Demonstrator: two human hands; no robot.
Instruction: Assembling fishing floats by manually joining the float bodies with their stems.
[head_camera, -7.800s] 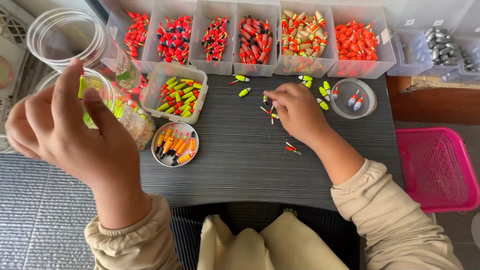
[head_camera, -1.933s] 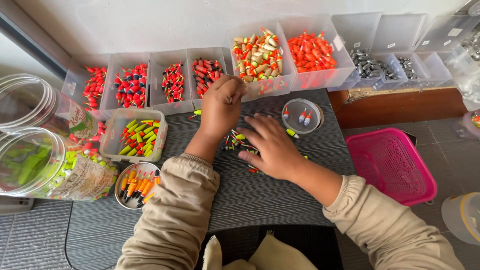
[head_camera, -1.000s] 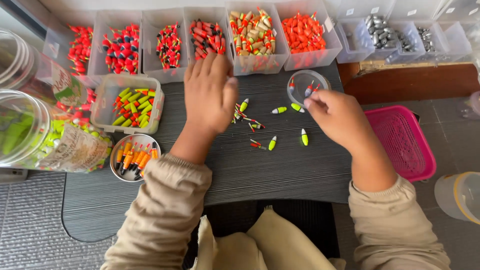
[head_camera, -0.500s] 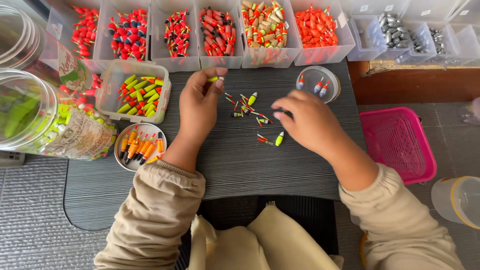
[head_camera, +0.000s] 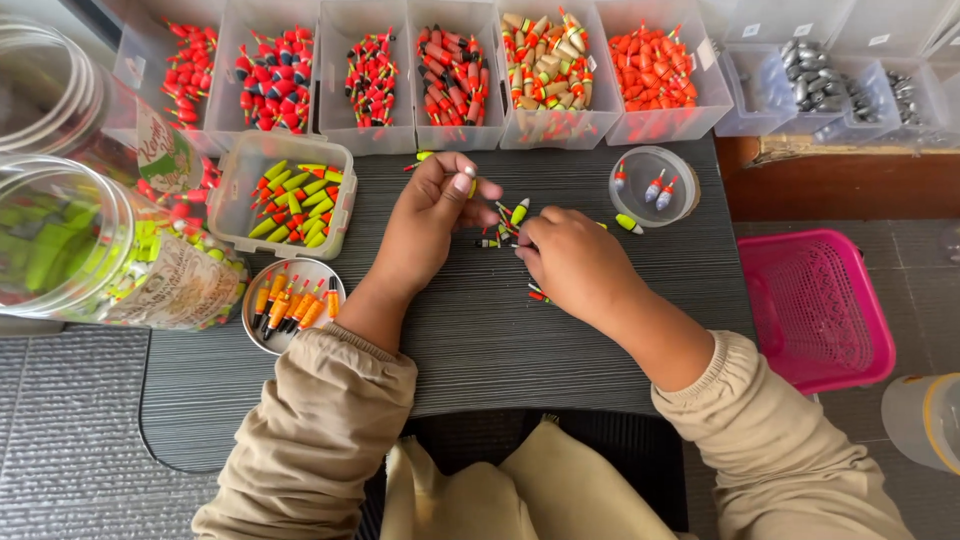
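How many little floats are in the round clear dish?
3, all in the round clear dish: one float at its left side, one in the middle, one to the right. None looks hidden.

Looks like a small tackle-sorting workbench to me, maybe home-run: clear bins (head_camera: 455, 120) of fishing floats (head_camera: 650, 65) line my dark table (head_camera: 480, 340), sinkers (head_camera: 815, 85) too.

We see small fishing floats (head_camera: 519, 211), yellow-green with red and black tips, lying scattered flat on the dark table (head_camera: 480, 340) toward its far edge; one yellow-green float (head_camera: 629, 223) lies apart to their right.
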